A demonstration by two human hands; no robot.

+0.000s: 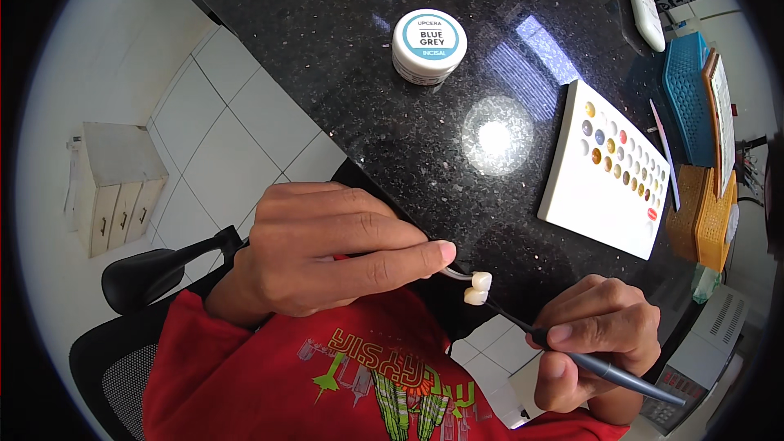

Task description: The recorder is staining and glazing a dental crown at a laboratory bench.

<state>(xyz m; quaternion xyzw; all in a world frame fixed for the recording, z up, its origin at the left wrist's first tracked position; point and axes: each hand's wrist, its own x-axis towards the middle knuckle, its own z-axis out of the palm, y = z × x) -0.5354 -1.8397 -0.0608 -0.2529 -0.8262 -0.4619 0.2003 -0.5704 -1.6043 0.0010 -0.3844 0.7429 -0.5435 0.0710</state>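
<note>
My left hand is closed on a slim curved metal instrument, most of it hidden behind my fingers. At its tip sit small tooth-coloured dental crowns, joined or side by side. My right hand pinches a dark grey fine-tipped brush like a pen. The brush's thin black end reaches the lower crown and appears to touch it. Beyond my hands, a white round jar with a blue-ringed lid stands closed on the counter. To the right lies a white palette with rows of coloured wells.
The dark speckled counter reflects a bright light. At right are a blue basket, a yellow basket, a pale slender tool and a white remote control. A chair armrest and a drawer cabinet are at left.
</note>
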